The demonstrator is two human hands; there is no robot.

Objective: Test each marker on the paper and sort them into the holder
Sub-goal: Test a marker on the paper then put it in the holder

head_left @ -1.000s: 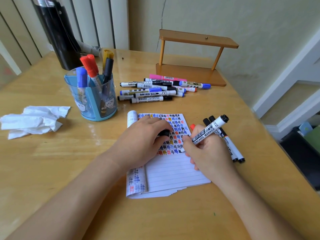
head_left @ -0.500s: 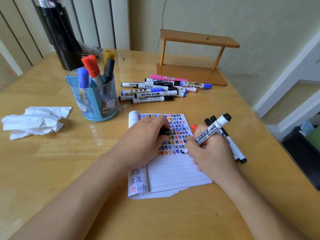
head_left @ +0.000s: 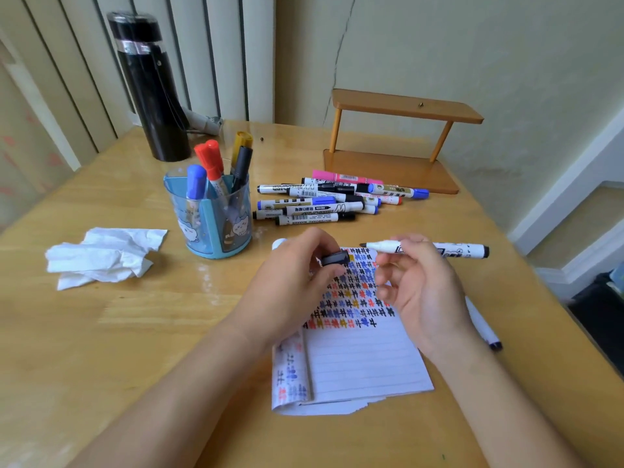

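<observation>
- Head view, centre of the frame: the right hand [head_left: 422, 292] pinches an uncapped marker [head_left: 439, 248] between thumb and fingers, gripping the front part of its white barrel. The marker lies nearly level. Its dark tip points toward frame left, and its black rear end projects past the hand toward frame right.
- Just left of that tip, the left hand [head_left: 293, 278] holds the black cap [head_left: 335, 257] between curled fingers and thumb. Cap and tip are near each other but apart.
- Both hands are over the upper part of the lined paper [head_left: 358, 363], whose top rows carry black, blue, red and yellow test marks. The tip sits over the sheet's top edge.
- Left of centre: the blue holder [head_left: 216, 231] stands on the wooden table [head_left: 101, 332] with blue, red, gold and black markers upright in it.
- Above centre: a loose pile of capped markers [head_left: 331, 201] lies in front of a small wooden shelf [head_left: 398, 136].
- Right of the right wrist: another marker [head_left: 483, 327] lies on the table, partly hidden.
- Frame left: a crumpled tissue [head_left: 101, 255].
- Upper left: a black bottle [head_left: 152, 86].
</observation>
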